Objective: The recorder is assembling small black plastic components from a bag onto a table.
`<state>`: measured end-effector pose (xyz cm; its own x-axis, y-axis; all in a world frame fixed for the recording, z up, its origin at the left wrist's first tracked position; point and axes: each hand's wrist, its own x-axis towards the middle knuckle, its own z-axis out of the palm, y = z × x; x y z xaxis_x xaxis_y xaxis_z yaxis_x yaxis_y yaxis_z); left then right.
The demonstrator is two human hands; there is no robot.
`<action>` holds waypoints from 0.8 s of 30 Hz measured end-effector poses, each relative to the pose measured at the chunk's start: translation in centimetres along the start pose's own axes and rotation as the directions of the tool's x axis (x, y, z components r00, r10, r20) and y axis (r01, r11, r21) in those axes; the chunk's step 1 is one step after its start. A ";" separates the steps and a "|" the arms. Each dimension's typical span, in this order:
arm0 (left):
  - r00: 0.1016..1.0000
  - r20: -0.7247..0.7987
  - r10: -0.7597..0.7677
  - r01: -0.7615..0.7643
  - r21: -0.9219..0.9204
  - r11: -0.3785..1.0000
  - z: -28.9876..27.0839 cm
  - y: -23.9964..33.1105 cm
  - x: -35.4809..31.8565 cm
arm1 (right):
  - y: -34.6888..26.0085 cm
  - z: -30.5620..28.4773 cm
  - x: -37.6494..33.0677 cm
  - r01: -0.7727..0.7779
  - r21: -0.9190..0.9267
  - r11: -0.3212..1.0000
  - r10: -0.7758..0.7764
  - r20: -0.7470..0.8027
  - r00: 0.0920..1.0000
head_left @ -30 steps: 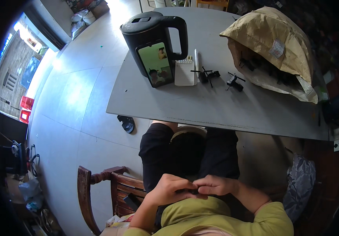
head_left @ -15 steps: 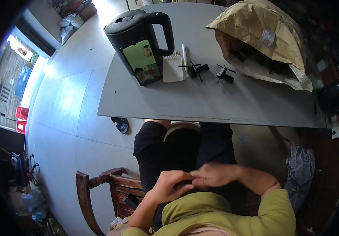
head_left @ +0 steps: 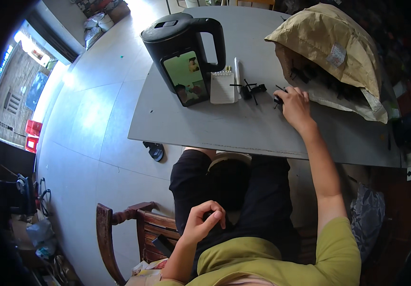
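Note:
My right hand [head_left: 296,106] has its fingers closed around a small black part [head_left: 277,99] with thin prongs on the grey table, left of the paper sack's mouth. Most of that part is hidden under the fingers. A similar black part [head_left: 246,93] with thin crossed rods lies to its left, beside a notepad. Over my lap, my left hand [head_left: 204,221] is curled, thumb near the fingers. Something dark shows inside the curl, but I cannot make out what it is. The brown paper sack [head_left: 327,33] gapes toward me, with several black parts [head_left: 317,78] inside.
A black kettle [head_left: 172,35] stands on the grey table [head_left: 191,126], a lit phone [head_left: 185,78] leaning on it. Beside them are a spiral notepad [head_left: 223,88] and a white pen [head_left: 237,71]. A wooden chair [head_left: 105,238] is at my left, and a black sandal [head_left: 155,151] lies on the floor.
My right hand has left my left hand over the lap, reached forward onto the table and taken hold of the right-hand black part. My left hand stays over the lap, curled.

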<state>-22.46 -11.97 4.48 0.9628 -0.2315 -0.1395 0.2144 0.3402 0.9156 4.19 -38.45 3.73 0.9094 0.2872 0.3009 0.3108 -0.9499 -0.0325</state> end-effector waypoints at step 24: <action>0.911 0.053 0.409 -0.355 0.607 0.711 1.7 1.7 3.0 | -13.7 -6.3 -15.7 -0.427 0.861 -0.276 -0.301 0.344 0.889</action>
<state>-19.51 -13.58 6.26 0.9559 -0.1202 0.2679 -0.2893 -0.2291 0.9294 -16.03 -30.75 5.46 0.8104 0.5837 -0.0509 -0.2356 0.2452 -0.9404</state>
